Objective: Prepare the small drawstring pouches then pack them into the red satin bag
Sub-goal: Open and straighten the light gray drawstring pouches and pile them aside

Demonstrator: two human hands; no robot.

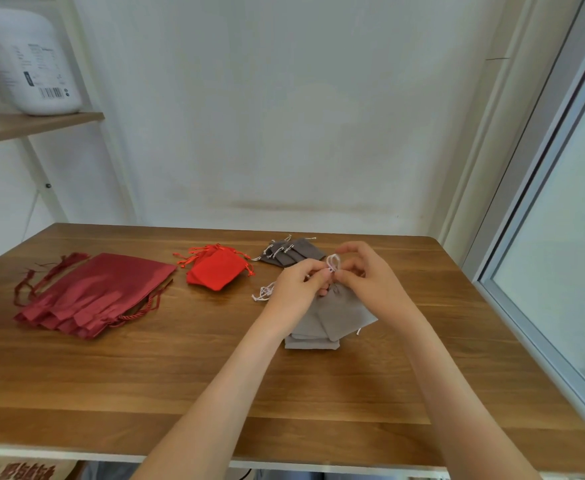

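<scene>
On the table [180,375], right of centre, I see both hands meet over a grey pouch [344,308], which lies tilted on a small stack [310,342] of like pouches. The left hand [292,289] and the right hand [370,282] both have their fingers curled in, pinching the pouch's white cord [332,263] at its gathered neck, where a small loop stands up between them. Loose cord ends [263,294] trail out just left of the left hand. Beyond the hands lies a fan of dark grey pouches [292,253], and to its left a pile of red pouches [216,270]. Well apart, at the table's left, the satin bags [93,289] lie flat and overlapping, their cords loose. A white tub [27,60] stands on a shelf [41,124] at the far left.
</scene>
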